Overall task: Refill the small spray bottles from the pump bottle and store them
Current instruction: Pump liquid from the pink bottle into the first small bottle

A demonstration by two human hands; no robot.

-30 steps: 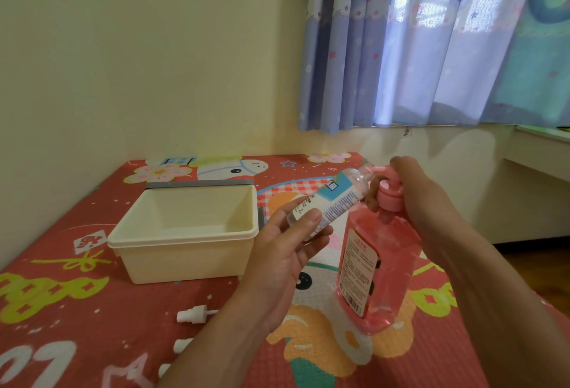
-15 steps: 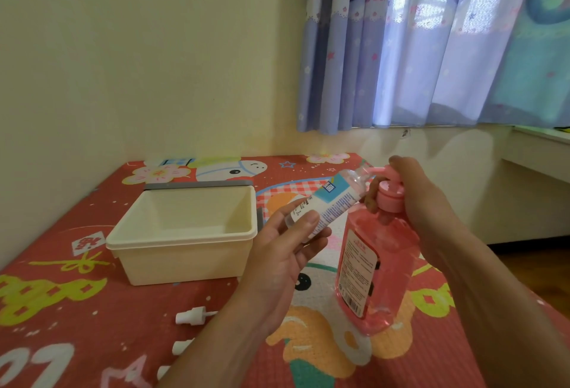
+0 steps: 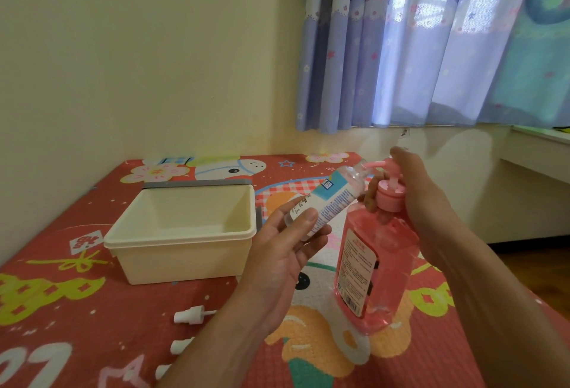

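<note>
fingers (image 3: 303, 219) gripping spray bottle (image 3: 327, 199), mouth at pump spout (image 3: 374, 165)

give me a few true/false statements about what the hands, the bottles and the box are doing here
1. The left hand holds the small bottle tilted, its open mouth at the pump spout. True.
2. The right hand rests on the mat. False: it is on top of the pump bottle.
3. The cream box holds several bottles. False: nothing shows inside it.
4. White spray caps lie loose on the mat, near the left forearm. True.
5. The pump bottle holds blue liquid. False: the liquid is pink.
</note>
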